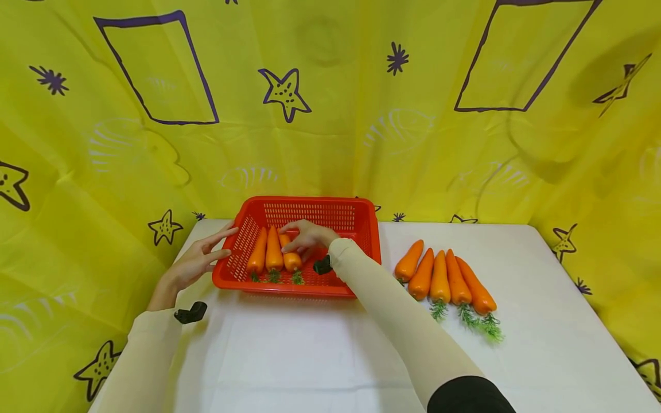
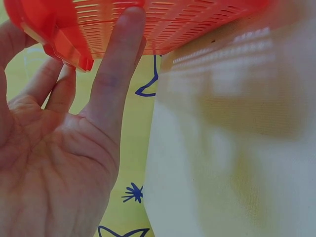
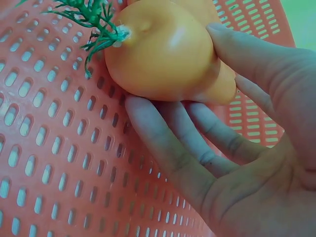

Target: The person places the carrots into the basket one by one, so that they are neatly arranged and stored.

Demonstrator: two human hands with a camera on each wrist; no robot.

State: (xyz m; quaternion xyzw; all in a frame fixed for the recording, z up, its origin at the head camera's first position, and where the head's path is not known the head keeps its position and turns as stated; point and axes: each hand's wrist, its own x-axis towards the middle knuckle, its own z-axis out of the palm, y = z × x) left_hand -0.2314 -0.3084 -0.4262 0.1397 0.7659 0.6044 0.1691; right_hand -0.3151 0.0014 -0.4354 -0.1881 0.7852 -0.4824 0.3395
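Observation:
Inside the red basket (image 1: 289, 291), my right hand (image 1: 306, 236) holds an orange carrot (image 1: 292, 261), with the thumb on one side and fingers on the other. The carrot's rounded end and green leafy top (image 3: 91, 22) show close up in the right wrist view. Two more carrots (image 1: 273, 255) lie beside it, toward the basket's left wall, leaves toward the front. My left hand (image 1: 191, 264) rests at the basket's left side, fingers mostly straight and fingertips on the rim. In the left wrist view one straight finger (image 2: 111, 74) touches the slotted outer wall.
On the white table (image 1: 289, 355), several carrots (image 1: 439, 278) lie side by side right of the basket, with their leaves toward the front. A yellow curtain (image 1: 330, 155) with purple drawings surrounds the table at the back and sides.

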